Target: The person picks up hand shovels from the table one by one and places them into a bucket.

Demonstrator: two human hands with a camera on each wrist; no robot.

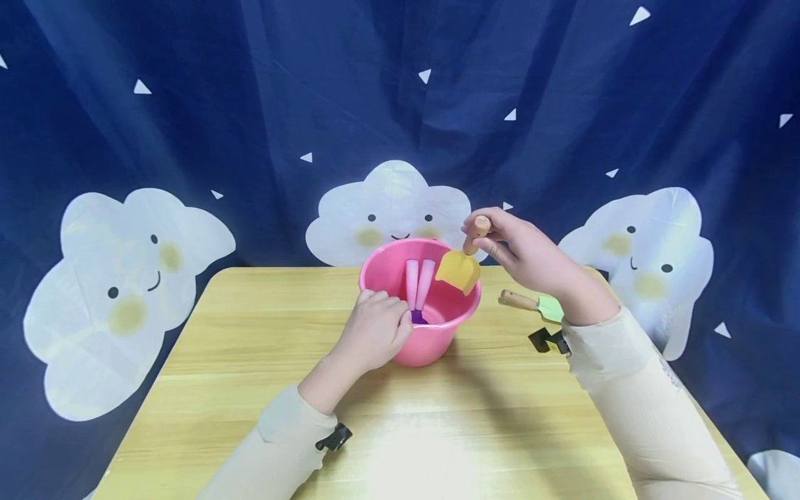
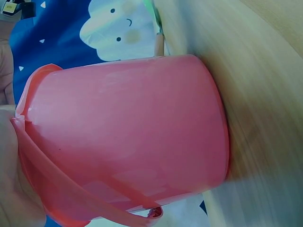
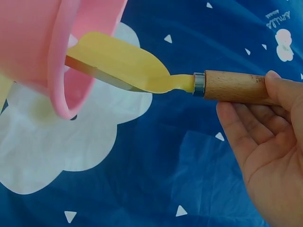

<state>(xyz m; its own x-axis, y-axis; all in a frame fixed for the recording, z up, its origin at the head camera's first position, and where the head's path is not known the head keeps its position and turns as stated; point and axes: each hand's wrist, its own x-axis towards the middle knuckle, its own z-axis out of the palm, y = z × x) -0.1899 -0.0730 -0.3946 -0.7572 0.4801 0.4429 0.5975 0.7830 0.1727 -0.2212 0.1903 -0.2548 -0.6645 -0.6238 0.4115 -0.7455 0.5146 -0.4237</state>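
A pink bucket (image 1: 426,348) stands upright on the table. My left hand (image 1: 377,328) grips its near-left rim, fingers curled over the edge; the left wrist view shows the bucket wall (image 2: 128,127) and its handle (image 2: 71,177) hanging along the side. Between thumb and fingers, my right hand (image 1: 528,253) pinches the wooden handle of a yellow toy shovel (image 1: 458,271). The shovel points down, its blade at the bucket's mouth on the right; in the right wrist view the blade's tip (image 3: 90,47) is just past the rim. Two light-pink handles (image 1: 424,283) with purple lower parts stand inside the bucket.
A small light-green shovel (image 1: 548,308) with a wooden handle lies on the wooden table (image 1: 275,333), right of the bucket and close to my right forearm. Behind the table hangs a dark blue curtain (image 1: 350,90) with white clouds. Black straps sit at both wrists.
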